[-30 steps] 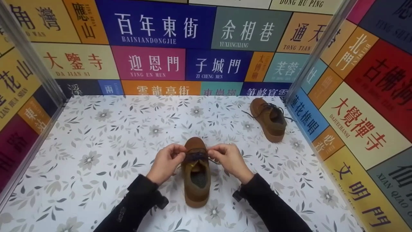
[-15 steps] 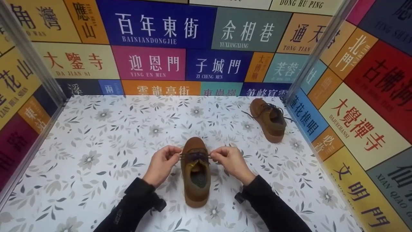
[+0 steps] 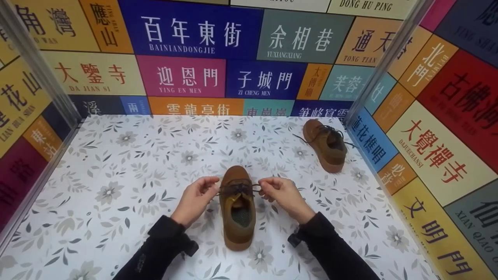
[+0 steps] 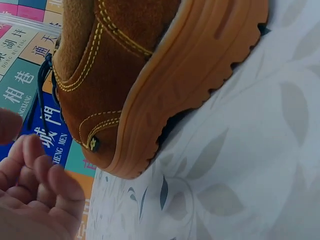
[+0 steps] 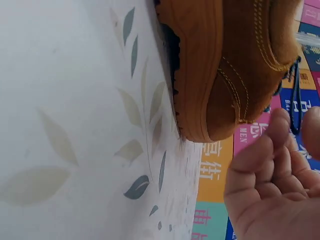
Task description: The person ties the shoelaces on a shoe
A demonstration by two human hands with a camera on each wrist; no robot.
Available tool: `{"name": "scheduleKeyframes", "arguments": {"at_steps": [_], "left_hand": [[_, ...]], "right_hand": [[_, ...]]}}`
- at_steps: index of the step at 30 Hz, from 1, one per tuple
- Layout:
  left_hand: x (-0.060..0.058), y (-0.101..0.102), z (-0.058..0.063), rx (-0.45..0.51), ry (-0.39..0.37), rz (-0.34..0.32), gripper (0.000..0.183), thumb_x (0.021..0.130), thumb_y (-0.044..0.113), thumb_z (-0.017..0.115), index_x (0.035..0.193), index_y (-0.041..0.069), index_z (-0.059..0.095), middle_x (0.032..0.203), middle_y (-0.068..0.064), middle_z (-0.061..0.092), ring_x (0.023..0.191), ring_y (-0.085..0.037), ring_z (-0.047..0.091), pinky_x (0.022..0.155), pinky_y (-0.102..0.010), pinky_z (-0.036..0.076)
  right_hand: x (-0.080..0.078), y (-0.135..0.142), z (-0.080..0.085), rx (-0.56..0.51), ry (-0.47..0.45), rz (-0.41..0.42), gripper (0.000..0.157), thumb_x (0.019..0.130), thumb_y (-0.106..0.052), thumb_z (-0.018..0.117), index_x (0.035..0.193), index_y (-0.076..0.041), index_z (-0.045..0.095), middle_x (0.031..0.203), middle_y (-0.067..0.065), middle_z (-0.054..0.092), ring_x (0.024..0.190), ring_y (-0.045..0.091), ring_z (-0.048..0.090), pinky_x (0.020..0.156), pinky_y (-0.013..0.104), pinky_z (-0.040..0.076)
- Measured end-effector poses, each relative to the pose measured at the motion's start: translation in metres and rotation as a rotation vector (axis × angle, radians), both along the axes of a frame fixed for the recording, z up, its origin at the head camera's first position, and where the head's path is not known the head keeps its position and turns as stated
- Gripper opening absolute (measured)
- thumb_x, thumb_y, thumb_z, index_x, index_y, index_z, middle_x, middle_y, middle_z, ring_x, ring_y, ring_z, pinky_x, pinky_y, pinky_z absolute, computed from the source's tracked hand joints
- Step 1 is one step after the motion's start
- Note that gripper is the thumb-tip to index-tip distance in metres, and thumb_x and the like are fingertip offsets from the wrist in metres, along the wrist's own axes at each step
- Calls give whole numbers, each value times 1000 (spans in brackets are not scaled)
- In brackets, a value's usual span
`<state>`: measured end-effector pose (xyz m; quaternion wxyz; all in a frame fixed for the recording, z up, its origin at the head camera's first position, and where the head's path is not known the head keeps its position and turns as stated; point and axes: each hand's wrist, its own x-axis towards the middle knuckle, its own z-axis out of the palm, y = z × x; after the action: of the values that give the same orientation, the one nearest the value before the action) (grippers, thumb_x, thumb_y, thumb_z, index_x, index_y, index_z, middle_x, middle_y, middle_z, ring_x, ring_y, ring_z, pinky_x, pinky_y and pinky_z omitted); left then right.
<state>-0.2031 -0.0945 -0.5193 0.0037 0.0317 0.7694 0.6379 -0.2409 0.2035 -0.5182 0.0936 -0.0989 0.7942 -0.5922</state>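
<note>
A brown suede shoe (image 3: 238,225) with a thick tan sole stands on the floral surface, toe pointing away. Its dark lace (image 3: 238,187) is tied across the front, with strands sticking out on both sides. Left of the shoe, my left hand (image 3: 197,200) has loosely curled fingers, with a gap between thumb and forefinger beside the lace in the left wrist view. On the other side, my right hand (image 3: 284,197) is similarly curled. A lace loop (image 5: 296,112) hangs between its parted thumb and forefinger in the right wrist view.
A second brown shoe (image 3: 326,146) sits at the back right, its dark laces trailing loose. Colourful panels with printed characters form the back wall (image 3: 183,76) and the side walls. The surface (image 3: 128,163) is white with grey flowers and leaves.
Both hands have drawn outward from the shoe, drawing the lace out sideways, and their fingertips have parted from it. The shoe stays in place.
</note>
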Motion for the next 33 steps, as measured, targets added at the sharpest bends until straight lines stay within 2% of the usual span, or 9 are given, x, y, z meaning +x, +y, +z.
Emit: {"name": "scheduleKeyframes", "arguments": {"at_steps": [2,4,9,13,16,19,25,28,33], "left_hand": [[0,-1,0,-11,-13,-1,31,107,24,67,131,7,72,118,-10,76,101,-21,70,83,-26,55],[-1,-2,0,-23,-36,1,32,107,29,68,128,5,74,114,-10,78,101,-25,71,81,-27,55],[-4,0,-1,-1,-110,-41,27,103,29,73,107,3,80,93,-4,76,85,-17,65,74,-25,51],[-6,3,-3,38,-132,-70,22,100,24,77,103,2,80,92,1,75,83,-12,62,73,-25,50],[-6,4,-4,26,-128,-56,20,100,21,77,99,2,79,90,1,74,82,-12,61,74,-25,49],[-6,1,-5,-14,-119,-37,17,101,18,75,94,3,77,84,1,70,79,-13,60,73,-26,49],[-3,-8,-7,-187,-52,-6,21,99,16,77,81,6,76,71,7,62,65,-11,54,64,-24,43],[-3,-9,-7,-225,-26,13,22,98,16,79,78,7,76,67,9,59,61,-10,51,59,-24,40],[-3,-8,-10,-216,-20,65,23,97,15,80,75,9,73,66,8,59,61,-10,52,57,-24,40]], "right_hand": [[-1,5,-3,-50,-54,28,38,106,-25,68,126,8,71,91,0,78,80,16,73,69,24,57],[-2,8,-5,-69,-93,49,38,107,-25,67,125,9,70,90,-2,77,78,13,71,69,23,56],[-3,10,-11,-68,-155,91,26,105,-30,70,104,-5,79,83,-3,74,71,9,62,65,23,51],[-1,8,-13,-89,-182,88,21,103,-30,73,95,-12,79,79,-5,72,68,7,60,63,22,47],[0,8,-15,-94,-183,74,25,104,-29,72,96,-5,77,77,-8,72,68,7,60,63,22,48],[-1,10,-17,-55,-134,63,32,105,-26,70,98,5,74,77,-7,71,69,8,60,65,22,49],[2,15,-16,26,-23,46,34,105,-21,70,98,12,70,76,-5,66,73,10,59,68,23,49],[5,16,-16,20,-48,29,33,105,-20,69,99,13,70,76,-4,63,73,11,58,69,24,49],[8,18,-20,-18,-102,-23,28,104,-20,71,96,7,71,76,-5,64,75,14,59,70,24,49]]}}
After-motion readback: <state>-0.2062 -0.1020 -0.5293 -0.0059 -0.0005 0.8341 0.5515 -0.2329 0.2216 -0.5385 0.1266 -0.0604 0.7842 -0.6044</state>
